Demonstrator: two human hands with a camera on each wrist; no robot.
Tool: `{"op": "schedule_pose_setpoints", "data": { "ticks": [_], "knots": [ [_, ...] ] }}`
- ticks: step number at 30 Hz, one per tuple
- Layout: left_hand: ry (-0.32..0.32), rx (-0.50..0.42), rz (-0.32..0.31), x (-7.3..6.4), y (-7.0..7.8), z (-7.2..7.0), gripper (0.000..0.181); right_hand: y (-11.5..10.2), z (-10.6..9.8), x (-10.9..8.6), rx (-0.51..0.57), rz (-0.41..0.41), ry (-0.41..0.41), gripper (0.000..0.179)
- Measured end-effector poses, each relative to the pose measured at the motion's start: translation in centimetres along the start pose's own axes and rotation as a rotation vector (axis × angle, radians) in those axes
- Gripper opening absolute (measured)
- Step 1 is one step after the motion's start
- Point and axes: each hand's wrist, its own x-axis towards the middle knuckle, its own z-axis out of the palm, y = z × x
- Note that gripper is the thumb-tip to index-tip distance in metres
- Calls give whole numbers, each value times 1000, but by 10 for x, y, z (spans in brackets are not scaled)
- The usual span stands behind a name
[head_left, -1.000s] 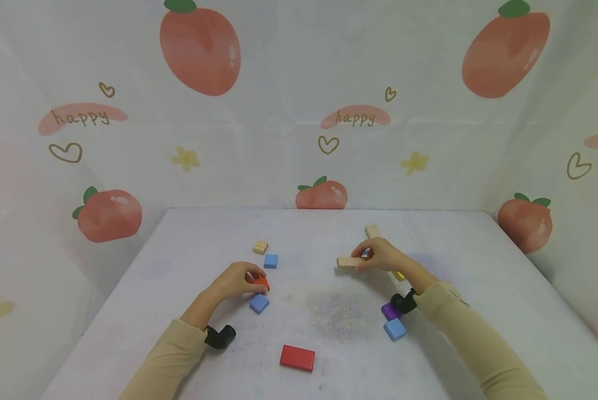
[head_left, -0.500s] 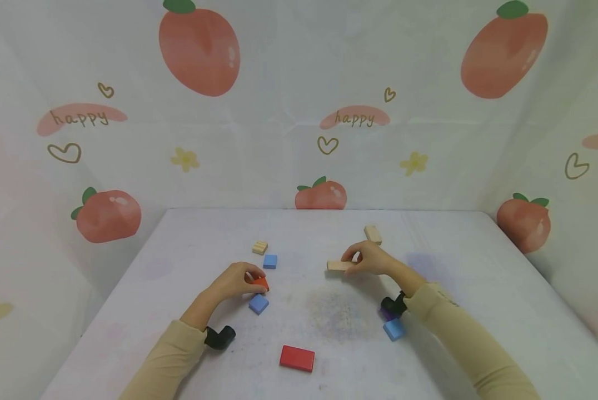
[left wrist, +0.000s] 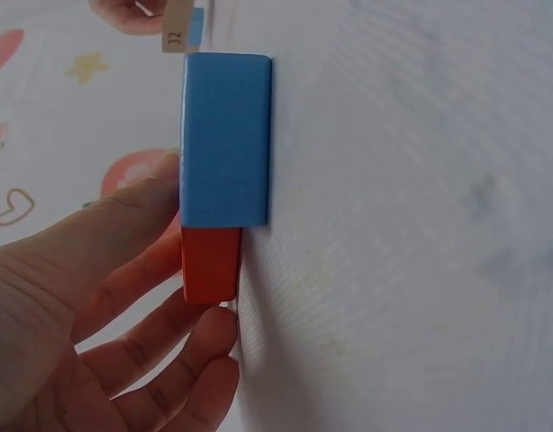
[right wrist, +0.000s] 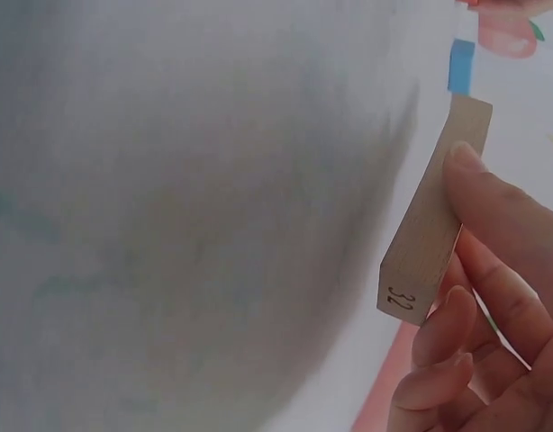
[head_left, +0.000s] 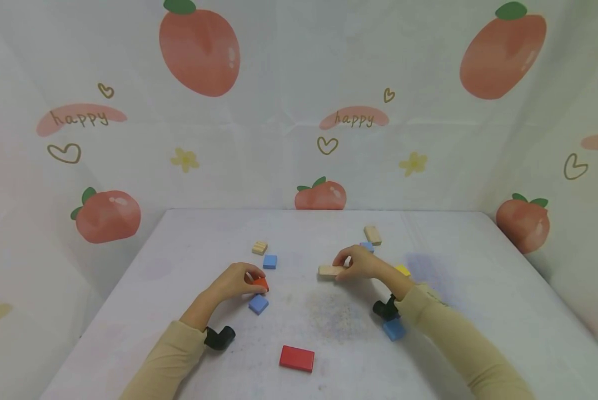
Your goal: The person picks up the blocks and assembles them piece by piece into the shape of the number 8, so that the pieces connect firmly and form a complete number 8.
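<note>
Head view: the right hand (head_left: 360,263) pinches a plain wooden block (head_left: 327,271) between thumb and fingers, over the middle of the table (head_left: 194,236); the block's long axis runs roughly crosswise, one end free and directed leftward. The left hand (head_left: 235,279) has thumb and fingers closed on an orange block (head_left: 262,283), which lies to the left of that free end, a stretch of table between them. This is the governing relation: the wooden block points approximately at the orange one, and each has its own hand upon it. Just on the near side of the orange block is a blue block (head_left: 258,304); nearer the person, a red block (head_left: 297,359) lies apart from both hands. Left wrist view: the blue block fills the foreground and covers part of the orange block; whether the two touch cannot be told. The thumb reaches behind the blue block, while the lower fingers curl below the orange one. The wooden block, marked 32, appears beyond, at the upper edge. Right wrist view: the thumb presses one long face of the wooden block, with fingers bent on its other side; an end marked 32 faces the camera. The block appears raised, its shadow separate from it.
</note>
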Motion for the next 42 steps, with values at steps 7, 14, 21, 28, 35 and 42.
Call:
{"op": "schedule_pose_setpoints", "data": {
  "ticks": [7,14,21,28,35,42],
  "knots": [
    [-1,-1,0,0,0,0,31,-1,8,5,-8,17,-11,23],
    [-3,-8,-2,-1,1,0,32,12,15,11,29,-28,-29,27],
    [-4,-2,16,0,0,-1,32,0,16,10,2,65,-31,24],
    [-4,-7,8,0,0,0,32,-6,18,10,-21,97,-33,24],
    [-6,-5,5,0,1,0,32,-8,20,10,-4,105,-26,24],
    [-8,-1,-3,-1,2,-1,33,-9,19,8,31,126,-21,26]
  ]
}}
